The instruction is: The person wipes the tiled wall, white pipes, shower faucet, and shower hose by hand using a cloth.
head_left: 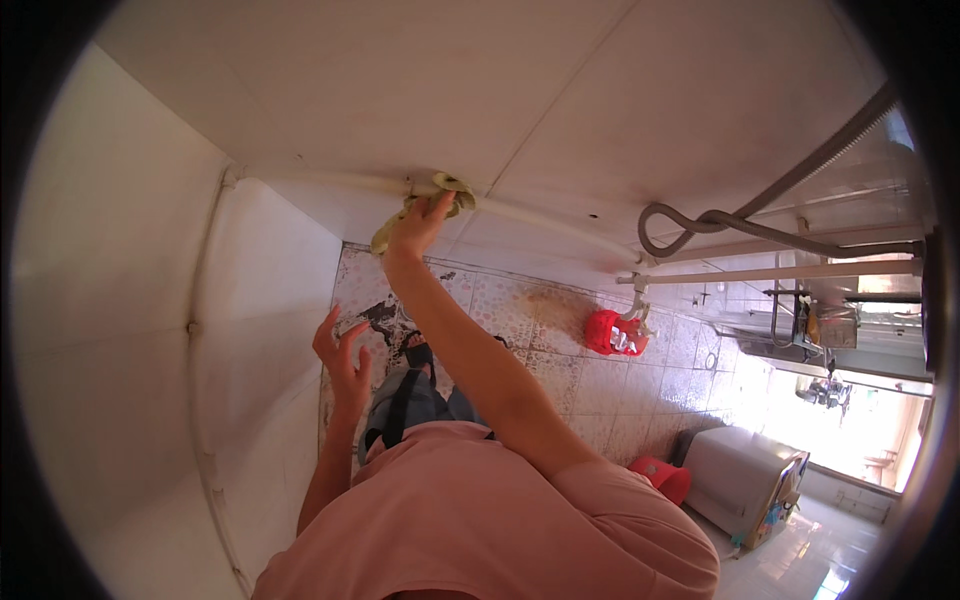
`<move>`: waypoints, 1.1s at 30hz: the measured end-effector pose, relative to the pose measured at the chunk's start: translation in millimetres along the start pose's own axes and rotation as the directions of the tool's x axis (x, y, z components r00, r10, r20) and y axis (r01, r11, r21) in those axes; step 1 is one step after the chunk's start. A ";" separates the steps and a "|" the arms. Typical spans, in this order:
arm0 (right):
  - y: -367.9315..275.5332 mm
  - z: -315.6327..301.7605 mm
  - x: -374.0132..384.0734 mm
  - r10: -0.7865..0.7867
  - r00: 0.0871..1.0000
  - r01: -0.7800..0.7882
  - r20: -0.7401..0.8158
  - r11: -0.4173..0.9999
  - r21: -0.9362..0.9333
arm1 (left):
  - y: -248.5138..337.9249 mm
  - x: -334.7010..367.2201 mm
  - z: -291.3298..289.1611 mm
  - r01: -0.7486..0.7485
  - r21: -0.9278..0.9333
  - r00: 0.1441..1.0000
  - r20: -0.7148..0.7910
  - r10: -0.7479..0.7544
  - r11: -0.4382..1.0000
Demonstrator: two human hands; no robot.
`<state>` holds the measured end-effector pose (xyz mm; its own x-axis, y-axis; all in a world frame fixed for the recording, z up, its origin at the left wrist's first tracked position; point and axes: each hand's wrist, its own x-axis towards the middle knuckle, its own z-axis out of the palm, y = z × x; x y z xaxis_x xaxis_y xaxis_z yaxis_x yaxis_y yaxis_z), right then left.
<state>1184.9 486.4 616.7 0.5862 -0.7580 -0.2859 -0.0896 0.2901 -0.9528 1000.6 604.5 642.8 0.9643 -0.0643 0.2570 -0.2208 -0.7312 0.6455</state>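
Observation:
My right hand [413,232] reaches out to the wall ahead, closed on a yellowish-green cloth [456,189]. The crumpled cloth rests against a thin white pipe [550,223] that runs along the tiled wall. Part of it hangs below my wrist, and my fingers partly hide the rest. Lower and to the left, my left hand [344,360] is held in the air, fingers apart and nothing in them. It is nearest to the left wall [270,370].
A vertical pipe [193,328] runs down the left wall. Patterned floor tiles [570,385] bear dark patches. At right are a looped grey hose [720,218], a red basket [603,332] under a white drain pipe [640,290], a red bucket [663,478] and a large pale box-shaped unit [735,480].

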 end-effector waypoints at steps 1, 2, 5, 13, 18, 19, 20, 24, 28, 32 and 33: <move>5.5 3.0 -1.2 0.022 0.999 -0.021 0.040 1.000 -0.018 | 1.8 1.6 -0.1 0.001 -0.018 1.000 0.017 -0.001 1.000; 3.5 7.3 -6.7 0.045 0.995 -0.042 0.090 0.998 -0.040 | 1.7 3.0 -1.0 0.009 -0.034 1.000 0.027 -0.009 0.999; -3.9 -19.0 -0.9 0.076 0.964 -0.091 0.254 0.995 0.048 | 3.5 4.7 4.1 0.029 -0.116 0.997 0.074 -0.021 0.993; -94.2 -104.5 -0.1 0.333 0.444 0.138 0.832 0.892 -0.431 | 52.0 63.0 42.2 0.445 -0.879 0.876 0.388 -0.285 0.169; -120.0 -168.5 -28.4 -0.019 0.320 0.913 0.947 0.274 -0.303 | 73.3 48.8 84.1 0.641 -0.678 0.618 0.734 -0.281 -0.360; -138.1 -178.6 -23.3 0.147 0.329 0.873 0.933 0.329 -0.360 | 80.6 40.9 92.2 0.641 -0.688 0.589 0.725 -0.356 -0.341; -155.7 -191.1 -15.0 0.314 0.320 0.828 0.894 0.365 -0.425 | 84.4 32.7 102.0 0.642 -0.694 0.555 0.714 -0.427 -0.326; -165.1 -259.4 78.7 -0.169 0.422 0.907 0.891 0.082 -0.414 | 121.9 53.5 84.8 0.515 -0.857 0.756 0.470 -0.456 -0.029; -163.7 -306.1 173.6 -0.052 0.519 0.825 0.853 -0.231 -0.516 | 152.8 74.8 120.7 0.419 -0.745 0.907 0.317 -0.276 0.519; -141.3 -328.7 210.6 0.072 0.490 0.852 0.869 -0.249 -0.460 | 222.7 115.3 199.5 -0.379 -0.431 0.884 0.092 0.458 0.819; -121.2 -347.2 223.7 -0.171 0.483 0.866 0.859 -0.052 -0.498 | 242.7 115.6 220.4 -0.240 -0.363 0.810 0.436 0.392 0.900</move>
<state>1047.4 78.8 632.7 0.9899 0.0857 0.1125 0.1116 -0.9621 -0.2489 1090.7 269.9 670.7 0.7587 -0.6344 0.1478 -0.4833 -0.3961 0.7808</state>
